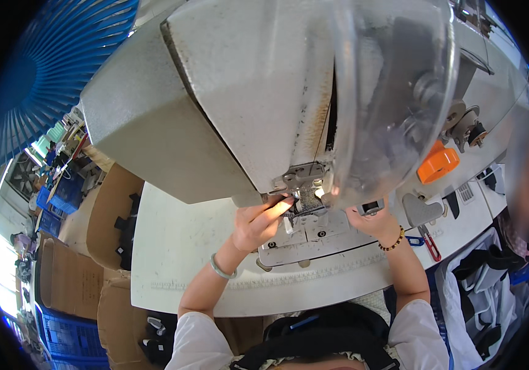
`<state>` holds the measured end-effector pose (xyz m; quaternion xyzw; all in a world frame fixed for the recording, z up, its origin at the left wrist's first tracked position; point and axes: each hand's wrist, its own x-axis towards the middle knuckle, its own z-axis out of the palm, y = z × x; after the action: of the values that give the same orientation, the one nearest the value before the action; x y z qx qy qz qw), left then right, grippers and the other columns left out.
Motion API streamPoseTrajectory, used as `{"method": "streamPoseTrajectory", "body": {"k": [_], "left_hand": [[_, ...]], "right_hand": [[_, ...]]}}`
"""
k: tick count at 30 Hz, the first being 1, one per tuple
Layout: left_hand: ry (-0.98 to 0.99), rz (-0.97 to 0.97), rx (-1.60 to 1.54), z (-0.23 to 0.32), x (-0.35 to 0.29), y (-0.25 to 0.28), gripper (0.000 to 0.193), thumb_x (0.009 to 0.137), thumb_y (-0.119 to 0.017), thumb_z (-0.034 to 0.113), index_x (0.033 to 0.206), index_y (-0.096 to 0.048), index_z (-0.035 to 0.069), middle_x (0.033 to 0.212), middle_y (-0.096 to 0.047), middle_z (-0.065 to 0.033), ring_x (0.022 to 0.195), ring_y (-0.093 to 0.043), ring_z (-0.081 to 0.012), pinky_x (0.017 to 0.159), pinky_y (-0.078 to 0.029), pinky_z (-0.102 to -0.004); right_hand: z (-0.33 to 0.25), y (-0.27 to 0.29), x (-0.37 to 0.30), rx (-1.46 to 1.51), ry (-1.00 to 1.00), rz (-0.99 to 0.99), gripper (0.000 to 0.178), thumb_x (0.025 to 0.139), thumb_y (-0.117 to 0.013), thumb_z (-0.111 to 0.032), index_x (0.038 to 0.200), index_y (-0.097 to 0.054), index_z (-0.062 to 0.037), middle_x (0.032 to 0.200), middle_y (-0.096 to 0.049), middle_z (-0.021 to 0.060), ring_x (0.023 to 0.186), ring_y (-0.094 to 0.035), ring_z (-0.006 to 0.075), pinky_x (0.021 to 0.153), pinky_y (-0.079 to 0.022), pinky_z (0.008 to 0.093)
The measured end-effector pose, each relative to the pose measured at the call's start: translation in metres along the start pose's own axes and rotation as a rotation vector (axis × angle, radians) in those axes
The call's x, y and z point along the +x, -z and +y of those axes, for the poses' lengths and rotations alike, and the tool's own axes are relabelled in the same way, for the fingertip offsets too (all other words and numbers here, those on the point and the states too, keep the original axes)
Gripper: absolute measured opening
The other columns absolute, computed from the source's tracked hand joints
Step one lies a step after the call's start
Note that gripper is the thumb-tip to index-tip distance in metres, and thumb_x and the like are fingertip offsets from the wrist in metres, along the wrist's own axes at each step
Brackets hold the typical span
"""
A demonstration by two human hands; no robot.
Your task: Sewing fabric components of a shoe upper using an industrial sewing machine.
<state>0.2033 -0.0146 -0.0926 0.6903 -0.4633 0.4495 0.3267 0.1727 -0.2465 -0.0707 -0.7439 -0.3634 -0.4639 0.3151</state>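
Note:
A large pale sewing machine [240,80] fills the middle of the view, with its needle and presser parts [304,179] lit by a small lamp. My left hand [258,225] is closed at the left of the needle area, its fingertips pinching the edge of a small dark piece [291,208]. That piece seems to lie at the presser parts; its far side is hidden. To the right of the needle, my right hand [375,223] is closed on a small black piece with a grey patch [373,207]. The clear guard [394,98] partly covers the view above that hand.
On the white table [184,246], red-handled snips [429,243] and a blue-handled tool [415,241] lie right of my right wrist. An orange ring-shaped part [438,163] sits on the machine. Cardboard boxes [70,271] and a blue crate [73,333] stand left; a blue fan [48,68] is upper left.

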Motion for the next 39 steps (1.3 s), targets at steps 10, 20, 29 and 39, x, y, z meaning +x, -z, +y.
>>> {"method": "streamPoseTrajectory", "body": {"k": [10,20,29,39], "left_hand": [[0.172,-0.014,-0.029,-0.01,-0.003,-0.001,0.018,0.062,-0.066,-0.007,0.078,-0.067,0.002,0.071,-0.065,-0.0106,0.067,-0.063,-0.0203,0.063,-0.05,-0.028],[0.257,0.018,-0.084,-0.01,0.001,-0.006,0.015,0.065,-0.063,-0.01,0.077,-0.065,0.0,0.07,-0.062,-0.008,0.061,-0.057,-0.018,0.058,-0.045,-0.0287],[0.281,-0.012,-0.1,-0.015,-0.003,-0.007,0.022,0.065,-0.061,-0.011,0.083,-0.067,0.0,0.08,-0.064,-0.0092,0.071,-0.06,-0.0207,0.065,-0.047,-0.03],[0.172,0.024,-0.051,-0.022,-0.003,-0.01,0.026,0.063,-0.064,-0.01,0.084,-0.068,0.004,0.084,-0.066,-0.0093,0.073,-0.062,-0.0253,0.068,-0.049,-0.0335]], "right_hand": [[0.008,-0.003,0.001,-0.04,-0.051,-0.043,0.009,0.061,-0.06,0.004,0.064,-0.058,-0.0035,0.083,-0.061,0.0071,0.067,-0.057,0.0246,0.058,-0.044,0.0333],[0.028,-0.019,-0.02,0.071,-0.216,-0.104,0.011,0.057,-0.056,0.003,0.066,-0.059,-0.0031,0.081,-0.061,0.0076,0.081,-0.056,0.0292,0.076,-0.042,0.0412],[0.037,-0.029,-0.026,0.243,-0.254,0.006,0.012,0.054,-0.053,0.003,0.064,-0.055,-0.0031,0.072,-0.055,0.0068,0.071,-0.054,0.0272,0.068,-0.041,0.0385],[0.013,-0.012,0.002,-0.018,-0.022,0.082,0.012,0.057,-0.059,0.004,0.065,-0.056,-0.0035,0.061,-0.048,0.0041,0.051,-0.048,0.0203,0.045,-0.035,0.0317]]}}
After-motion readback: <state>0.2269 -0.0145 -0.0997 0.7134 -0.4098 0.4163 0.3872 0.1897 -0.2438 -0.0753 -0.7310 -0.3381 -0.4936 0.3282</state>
